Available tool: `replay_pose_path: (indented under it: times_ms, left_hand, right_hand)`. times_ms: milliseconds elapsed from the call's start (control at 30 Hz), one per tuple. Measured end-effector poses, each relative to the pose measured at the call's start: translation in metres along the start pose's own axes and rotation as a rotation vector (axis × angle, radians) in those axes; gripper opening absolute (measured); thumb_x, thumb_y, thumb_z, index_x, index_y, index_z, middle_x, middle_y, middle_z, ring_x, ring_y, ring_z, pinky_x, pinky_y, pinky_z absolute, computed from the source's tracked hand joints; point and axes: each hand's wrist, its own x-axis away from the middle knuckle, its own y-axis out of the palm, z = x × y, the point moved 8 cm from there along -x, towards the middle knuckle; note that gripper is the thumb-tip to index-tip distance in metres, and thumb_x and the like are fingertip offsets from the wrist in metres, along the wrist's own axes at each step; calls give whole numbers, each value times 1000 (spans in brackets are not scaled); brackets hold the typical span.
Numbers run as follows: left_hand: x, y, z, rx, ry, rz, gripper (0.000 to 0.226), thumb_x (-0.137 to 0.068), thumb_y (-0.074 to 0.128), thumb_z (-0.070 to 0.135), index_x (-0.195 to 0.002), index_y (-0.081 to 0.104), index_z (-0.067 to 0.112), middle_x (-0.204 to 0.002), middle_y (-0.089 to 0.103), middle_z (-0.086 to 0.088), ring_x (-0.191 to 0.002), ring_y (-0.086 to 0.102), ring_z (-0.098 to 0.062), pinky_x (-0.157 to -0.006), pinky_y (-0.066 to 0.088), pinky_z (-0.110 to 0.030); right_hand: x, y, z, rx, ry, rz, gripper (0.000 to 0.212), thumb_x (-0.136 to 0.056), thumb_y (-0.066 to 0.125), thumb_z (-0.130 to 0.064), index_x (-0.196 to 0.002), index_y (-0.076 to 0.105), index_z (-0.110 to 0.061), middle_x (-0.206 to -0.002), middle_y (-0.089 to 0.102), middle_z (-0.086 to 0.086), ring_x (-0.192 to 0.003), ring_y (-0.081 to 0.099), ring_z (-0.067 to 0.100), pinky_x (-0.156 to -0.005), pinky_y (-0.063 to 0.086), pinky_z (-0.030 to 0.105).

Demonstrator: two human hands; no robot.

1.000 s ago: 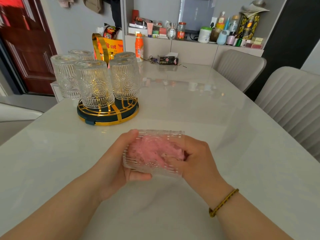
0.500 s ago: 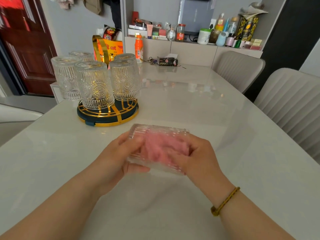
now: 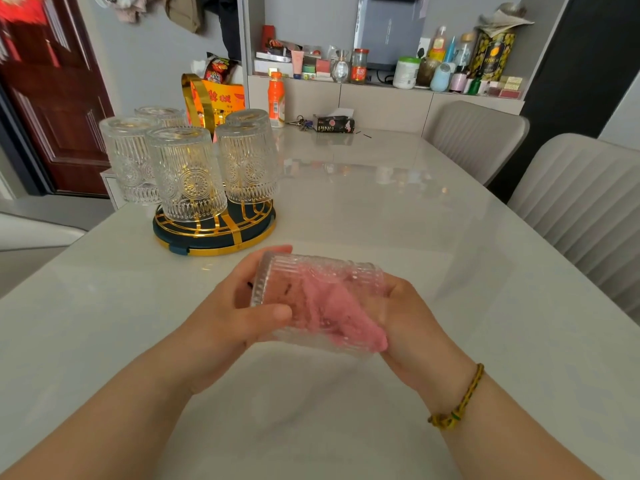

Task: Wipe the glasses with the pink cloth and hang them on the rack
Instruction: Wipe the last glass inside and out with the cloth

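Four glasses (image 3: 187, 174) hang upside down on the rack (image 3: 214, 237), probably so they drain and keep dust out. A fifth glass (image 3: 329, 268) is held sideways above the table (image 3: 381, 209), near the rack. The left hand (image 3: 228, 317) grips its base end to steady it, while the right hand (image 3: 412, 320) pinches the cloth (image 3: 332, 313) stuffed into its mouth, apparently wiping the inside. The table is pale and glossy, mirroring the cluttered shelf (image 3: 381, 88) behind. Two padded chairs (image 3: 478, 136) stand on the right, a dark red door (image 3: 52, 109) on the left.
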Motion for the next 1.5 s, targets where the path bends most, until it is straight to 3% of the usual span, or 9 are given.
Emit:
replay_pose_path:
  times_ms: [200, 367, 600, 800, 900, 1067, 1233, 1400, 1500]
  left_hand:
    - [3, 4, -19, 81, -241, 70, 38, -66, 53, 51, -92, 62, 24, -66, 71, -2, -56, 68, -15, -44, 55, -25]
    - [2, 12, -16, 87, -184, -63, 83, -34, 85, 54, -107, 63, 23, -102, 72, -2, -95, 68, -18, -70, 56, -26]
    - [2, 7, 5, 41, 21, -45, 104, -25, 90, 46, -120, 51, 29, -108, 69, -3, -97, 67, -20, -70, 55, -24]
    - [2, 0, 0, -15, -26, 91, 83, -20, 81, 63, -92, 67, 24, -80, 73, -3, -68, 71, -17, -50, 54, -23]
    - [3, 4, -9, 21, -113, 103, 41, -53, 64, 54, -80, 69, 24, -78, 74, -3, -66, 71, -16, -50, 55, -25]
    - [3, 9, -2, 42, -56, 47, 97, -26, 79, 67, -112, 58, 27, -99, 73, 2, -92, 69, -16, -68, 57, -24]
    - [3, 5, 5, 124, -11, -11, 106, -20, 91, 41, -118, 51, 40, -100, 71, 4, -86, 70, -22, -61, 57, -32]
    - [3, -3, 5, 47, -26, 78, 78, -30, 86, 52, -100, 63, 24, -82, 72, -3, -66, 69, -16, -48, 55, -27]
    - [4, 2, -8, 69, -139, 155, 38, -60, 66, 50, -83, 65, 20, -66, 70, -3, -55, 67, -13, -43, 54, -25]
  right_hand:
    - [10, 12, -25, 903, -586, 50, 38, -68, 68, -20, -105, 60, -28, -79, 68, -1, -72, 63, 21, -63, 50, 29]
    - [4, -7, -22, 350, -239, 129, 25, -70, 73, -1, -61, 65, -23, -55, 65, -14, -53, 59, -3, -52, 44, 8]
    - [-3, 1, 4, -253, 115, -48, 25, -68, 66, -15, -92, 69, -8, -88, 68, 9, -78, 65, 18, -68, 54, 25]
    - [6, 4, -21, 487, -342, 78, 12, -66, 70, -20, -78, 69, -18, -76, 69, -2, -58, 57, 4, -55, 46, 15]
    - [13, 11, -29, 793, -585, 111, 41, -66, 61, -40, -106, 54, -31, -97, 61, -19, -82, 58, -3, -66, 46, 10]
    - [2, -7, -10, 165, -145, 132, 19, -67, 74, -6, -62, 69, -23, -55, 64, -12, -55, 58, 0, -51, 44, 12]
    - [-2, 5, 7, -274, 117, -70, 17, -68, 62, -11, -83, 68, -7, -73, 71, 3, -64, 67, 11, -55, 52, 18]
    - [3, 9, -13, 408, -249, -51, 31, -69, 70, -2, -86, 64, -27, -74, 65, -17, -68, 57, 2, -58, 45, 10]
    - [10, 21, -26, 950, -699, -28, 52, -62, 62, -3, -108, 52, -26, -106, 56, -14, -96, 53, 9, -85, 43, 15]
